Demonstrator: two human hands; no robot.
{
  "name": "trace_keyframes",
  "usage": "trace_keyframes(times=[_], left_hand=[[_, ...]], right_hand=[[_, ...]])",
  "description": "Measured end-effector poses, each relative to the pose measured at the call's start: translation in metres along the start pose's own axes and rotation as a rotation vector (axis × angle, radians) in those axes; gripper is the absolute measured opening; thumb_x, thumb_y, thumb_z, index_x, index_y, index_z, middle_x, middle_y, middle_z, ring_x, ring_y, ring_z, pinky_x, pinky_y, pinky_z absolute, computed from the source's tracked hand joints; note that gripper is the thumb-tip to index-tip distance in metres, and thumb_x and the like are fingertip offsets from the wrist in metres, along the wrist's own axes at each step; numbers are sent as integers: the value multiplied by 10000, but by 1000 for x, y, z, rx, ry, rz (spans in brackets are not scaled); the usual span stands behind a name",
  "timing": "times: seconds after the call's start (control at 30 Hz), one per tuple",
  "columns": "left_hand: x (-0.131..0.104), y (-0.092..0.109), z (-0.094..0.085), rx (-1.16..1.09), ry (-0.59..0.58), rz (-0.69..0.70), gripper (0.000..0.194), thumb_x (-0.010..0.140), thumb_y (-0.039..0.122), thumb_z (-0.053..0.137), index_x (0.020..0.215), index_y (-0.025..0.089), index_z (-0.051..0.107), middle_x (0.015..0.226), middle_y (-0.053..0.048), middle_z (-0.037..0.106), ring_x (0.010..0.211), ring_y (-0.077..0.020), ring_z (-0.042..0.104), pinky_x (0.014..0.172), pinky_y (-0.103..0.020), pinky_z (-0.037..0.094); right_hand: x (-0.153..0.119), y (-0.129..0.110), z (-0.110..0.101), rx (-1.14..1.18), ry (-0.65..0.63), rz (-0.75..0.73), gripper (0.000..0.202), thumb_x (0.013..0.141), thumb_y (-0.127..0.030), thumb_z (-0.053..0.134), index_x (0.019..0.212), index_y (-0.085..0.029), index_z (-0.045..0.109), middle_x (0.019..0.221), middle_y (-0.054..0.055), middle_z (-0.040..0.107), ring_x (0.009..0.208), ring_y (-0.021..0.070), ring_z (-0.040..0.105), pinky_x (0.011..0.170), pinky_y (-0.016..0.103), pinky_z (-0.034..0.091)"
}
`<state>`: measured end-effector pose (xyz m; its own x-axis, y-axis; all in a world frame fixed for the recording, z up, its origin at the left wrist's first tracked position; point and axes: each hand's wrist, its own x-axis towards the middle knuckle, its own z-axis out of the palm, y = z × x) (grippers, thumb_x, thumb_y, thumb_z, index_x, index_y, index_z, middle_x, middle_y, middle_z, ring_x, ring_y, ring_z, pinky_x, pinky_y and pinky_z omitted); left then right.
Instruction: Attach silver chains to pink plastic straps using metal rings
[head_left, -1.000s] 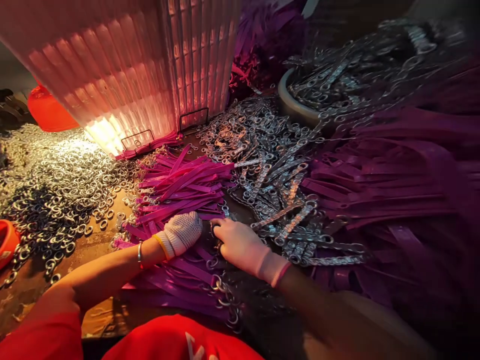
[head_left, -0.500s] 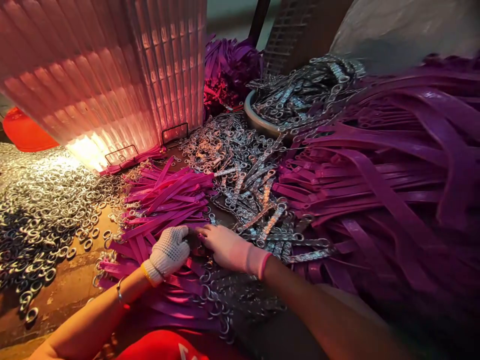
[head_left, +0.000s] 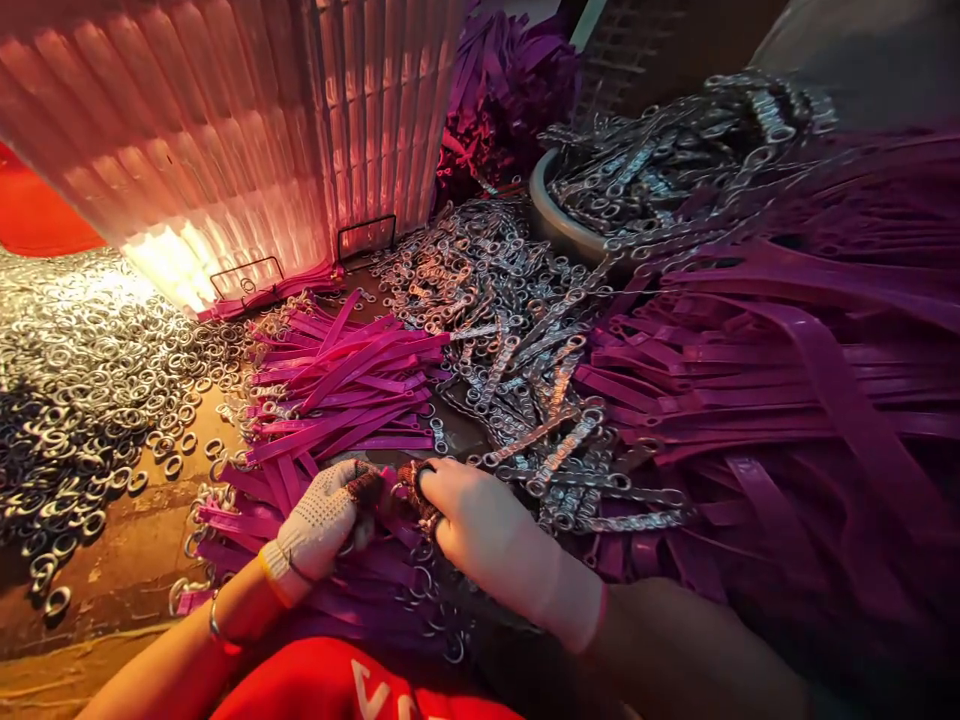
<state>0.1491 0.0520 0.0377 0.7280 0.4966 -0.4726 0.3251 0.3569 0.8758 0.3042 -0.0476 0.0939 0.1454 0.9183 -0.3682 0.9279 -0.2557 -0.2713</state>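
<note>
Low over the lap, my left hand (head_left: 319, 515), in a dotted white work glove, pinches a purple strap (head_left: 389, 478) whose end shows between the hands. Facing it, my right hand (head_left: 491, 535) has closed fingers with dark, stained tips; a small metal ring (head_left: 400, 490) glints at them, partly hidden. Both sets of fingertips are close together. Beneath and beyond the hands lies a pile of purple straps (head_left: 352, 385), some with metal rings at their ends. Right of them are braided-looking metal links (head_left: 574, 450) with ringed ends.
Loose metal rings (head_left: 112, 370) are heaped at left. A ribbed translucent panel (head_left: 225, 130), brightly lit low down, stands behind. At the back right, a basin (head_left: 551, 215) overflows with metal links. Long purple straps (head_left: 787, 390) fill the right side.
My right hand has turned, and its stained fingertips now show at the small ring. The purple strap end has come into sight between the hands. The view has shifted slightly.
</note>
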Motion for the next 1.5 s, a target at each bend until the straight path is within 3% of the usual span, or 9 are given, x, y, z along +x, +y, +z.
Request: trace_keyframes(times=[0.3,0.47,0.57,0.67,0.83,1.13,1.27,1.4,1.5], left_hand=[[-2,15,5,52,-74,-87,414,863,567,552,750,171,508,429,69,409,345,-63,298,362,-186,207],[-5,-1,3,671,21,177,49,806,181,530,796,167,576,729,-32,629,673,-145,558,628,-233,429],[-2,-6,1,860,-29,222,191,733,64,504,836,170,624,841,-44,674,766,-163,583,706,-244,437],[1,-3,-2,702,-133,203,194,850,137,458,834,165,650,742,-13,650,670,-132,552,626,-215,407],[1,-7,-1,629,-90,238,219,902,256,492,820,147,664,749,-11,659,680,-129,544,623,-217,386],[3,-18,4,688,-153,164,207,830,162,515,839,177,721,795,-29,699,740,-157,608,682,-224,465],[3,-10,1,561,-130,216,222,853,219,547,964,194,738,900,-33,731,835,-173,642,743,-229,505],[-9,10,-22,500,60,345,307,924,351,539,1105,169,705,985,-54,733,853,-170,656,763,-239,515],[-25,20,-41,749,98,344,269,938,337,527,975,156,722,906,-54,726,820,-171,648,770,-256,506]], right_hand=[[3,-10,24,-130,91,31,226,813,-65,472,883,-167,662,965,143,675,862,240,624,686,325,357],[-1,-10,33,-161,130,9,241,803,-50,458,848,-161,667,916,136,685,766,211,605,636,323,325],[-3,-5,31,-120,127,41,268,735,-26,470,857,-161,667,878,115,689,776,209,607,653,308,344],[-4,0,22,-46,48,67,281,743,-30,470,901,-164,660,945,107,705,868,215,631,720,285,378],[2,-4,16,-35,-239,197,257,789,-117,520,1011,-175,636,968,110,743,885,237,686,655,287,368],[-6,-17,35,-182,-180,30,209,835,-173,493,975,-117,637,833,167,736,821,285,722,598,310,389],[-11,-19,31,-200,-228,155,240,850,-163,481,1020,-128,646,854,164,738,830,296,723,603,321,412],[-14,9,13,-237,-308,160,245,850,-146,493,990,-159,693,979,158,728,928,282,689,715,343,445],[-7,48,2,-393,-149,115,246,834,-128,519,985,-136,714,1101,183,688,1062,307,613,819,381,431]])
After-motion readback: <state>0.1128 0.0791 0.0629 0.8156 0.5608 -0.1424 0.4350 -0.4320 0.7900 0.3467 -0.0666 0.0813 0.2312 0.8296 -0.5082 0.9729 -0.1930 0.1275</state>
